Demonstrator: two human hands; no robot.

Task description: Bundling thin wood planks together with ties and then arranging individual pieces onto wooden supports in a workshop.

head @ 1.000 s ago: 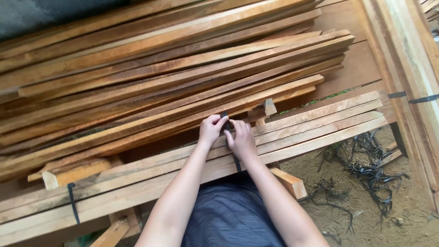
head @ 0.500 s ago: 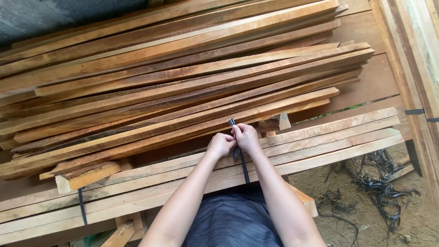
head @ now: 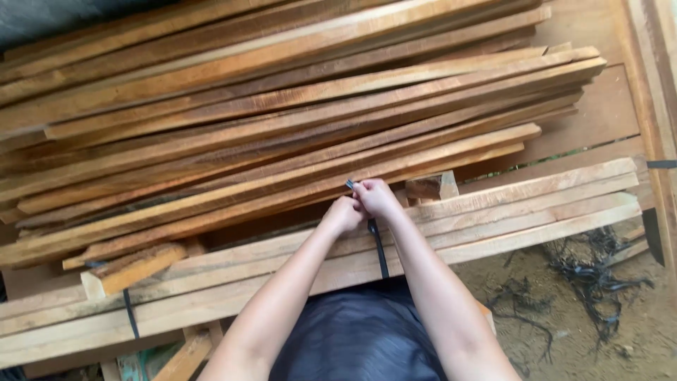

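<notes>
My left hand (head: 343, 214) and my right hand (head: 376, 197) meet on top of a bundle of pale wooden slats (head: 493, 215) that runs across in front of me. Both hands pinch a black plastic strap (head: 379, 247) that wraps down over the bundle's near side. The strap's free end (head: 349, 185) sticks up between my fingers. A second black strap (head: 130, 315) binds the same bundle further left.
A big loose stack of long brown slats (head: 282, 120) lies behind the bundle. A short wood block (head: 431, 186) sits beside my right hand. Cut black strap scraps (head: 592, 275) litter the dirt ground at right. Planks (head: 652, 85) lie along the right edge.
My hands have stayed together on the strap; the view has shifted slightly, and the strap end now pokes up left of my right fingers.
</notes>
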